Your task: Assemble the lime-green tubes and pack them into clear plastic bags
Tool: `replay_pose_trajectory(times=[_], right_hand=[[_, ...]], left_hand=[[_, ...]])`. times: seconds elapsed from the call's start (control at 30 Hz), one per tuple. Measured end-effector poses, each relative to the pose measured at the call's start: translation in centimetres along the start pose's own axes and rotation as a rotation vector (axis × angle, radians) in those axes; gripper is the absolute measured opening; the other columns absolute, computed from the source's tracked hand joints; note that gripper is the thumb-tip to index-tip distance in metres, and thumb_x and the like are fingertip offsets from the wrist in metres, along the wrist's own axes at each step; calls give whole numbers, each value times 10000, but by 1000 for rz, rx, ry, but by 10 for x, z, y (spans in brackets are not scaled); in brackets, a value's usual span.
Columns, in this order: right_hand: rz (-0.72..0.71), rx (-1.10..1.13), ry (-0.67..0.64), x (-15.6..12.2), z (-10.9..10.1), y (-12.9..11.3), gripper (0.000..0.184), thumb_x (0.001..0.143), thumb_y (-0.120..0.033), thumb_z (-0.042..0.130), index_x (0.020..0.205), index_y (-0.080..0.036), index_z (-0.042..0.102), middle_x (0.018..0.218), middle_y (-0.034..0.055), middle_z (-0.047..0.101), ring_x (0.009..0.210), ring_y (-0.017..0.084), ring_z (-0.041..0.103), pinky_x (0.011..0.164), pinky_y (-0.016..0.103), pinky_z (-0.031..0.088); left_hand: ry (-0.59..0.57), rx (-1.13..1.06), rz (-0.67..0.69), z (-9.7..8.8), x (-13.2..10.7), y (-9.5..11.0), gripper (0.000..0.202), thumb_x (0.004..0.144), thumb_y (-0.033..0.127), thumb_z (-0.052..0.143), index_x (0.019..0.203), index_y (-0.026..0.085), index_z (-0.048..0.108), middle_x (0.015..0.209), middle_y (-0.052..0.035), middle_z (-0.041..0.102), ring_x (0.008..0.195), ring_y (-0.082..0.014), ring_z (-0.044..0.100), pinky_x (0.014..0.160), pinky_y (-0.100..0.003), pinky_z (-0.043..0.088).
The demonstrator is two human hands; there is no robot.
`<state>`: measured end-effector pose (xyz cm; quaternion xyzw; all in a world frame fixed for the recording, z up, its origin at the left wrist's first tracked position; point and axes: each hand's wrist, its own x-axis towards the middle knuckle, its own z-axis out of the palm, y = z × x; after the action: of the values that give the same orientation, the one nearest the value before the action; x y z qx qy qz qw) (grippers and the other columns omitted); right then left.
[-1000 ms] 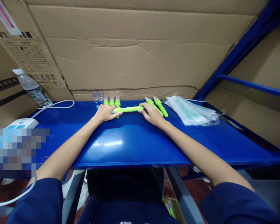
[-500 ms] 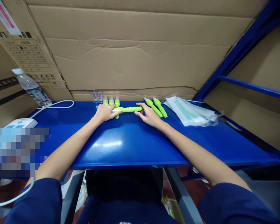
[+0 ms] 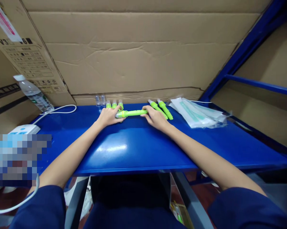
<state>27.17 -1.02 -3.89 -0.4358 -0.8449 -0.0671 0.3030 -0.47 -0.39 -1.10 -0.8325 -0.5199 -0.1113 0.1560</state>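
Observation:
A lime-green stick with a clear capped end [image 3: 133,113] lies level between my two hands, just above the blue table. My left hand [image 3: 109,116] holds its clear end, with fingers bent on both sides of it. At the other end, the fingertips and thumb of my right hand [image 3: 155,117] close round the green tip. Behind my left hand, several similar green sticks [image 3: 114,103] show their clear ends, their lower parts covered by the hand. Two more green sticks [image 3: 166,109] lie slanted beside my right hand.
Two small clear caps [image 3: 100,100] stand at the table's back edge. Flat plastic bags [image 3: 198,114] lie on the right. To the left are a water bottle [image 3: 35,95], a white power strip [image 3: 28,129] and its cable. Cardboard [image 3: 143,63] walls the back.
The stick's right tip has gone further into my right fingers. My left fingers have shifted, showing more of the clear end. The whole view has moved slightly.

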Motion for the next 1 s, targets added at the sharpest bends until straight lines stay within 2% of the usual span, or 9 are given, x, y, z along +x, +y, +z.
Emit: replay_pose_trajectory(times=[0.13,0.33,0.57,0.77,0.9,1.0], right_hand=[[13,2,-14,-2,0,-2,235,992,-314,470,1166,-176,548,1067,132,705,842,268,689,648,317,476],[102,154,-111,-3,6,0,173,910,-294,604,1045,-210,536,856,49,698,686,219,657,626,292,446],[41,207,-96,-2,1,-4,271,935,-328,576,1162,-184,540,1029,100,702,761,225,667,699,317,480],[13,185,-146,0,-5,0,252,951,-332,564,1150,-177,561,1088,121,701,839,237,672,738,333,487],[2,111,-268,2,-18,6,271,917,-362,635,1109,-175,597,1005,108,713,838,248,676,725,338,482],[5,90,-294,4,-25,8,230,922,-367,631,1048,-175,623,958,99,714,838,257,677,726,348,485]], left_hand=[[-15,-1,36,7,0,-3,608,900,661,480,1200,155,634,959,-174,729,918,-338,707,748,-333,480],[-62,18,105,10,-1,-7,569,928,635,459,1208,174,641,964,-168,743,925,-339,709,770,-344,485],[-46,19,100,3,-2,-3,729,886,768,430,1221,153,633,924,-182,740,917,-353,709,774,-351,484],[-56,37,100,-2,-2,3,682,918,726,417,1191,143,642,913,-178,741,896,-339,715,776,-350,489],[-108,42,149,-12,-3,15,672,918,717,430,1136,124,658,877,-181,739,869,-339,720,766,-351,492],[-114,60,150,-24,-3,23,675,925,710,423,1176,125,648,900,-186,741,881,-345,719,776,-363,492]])
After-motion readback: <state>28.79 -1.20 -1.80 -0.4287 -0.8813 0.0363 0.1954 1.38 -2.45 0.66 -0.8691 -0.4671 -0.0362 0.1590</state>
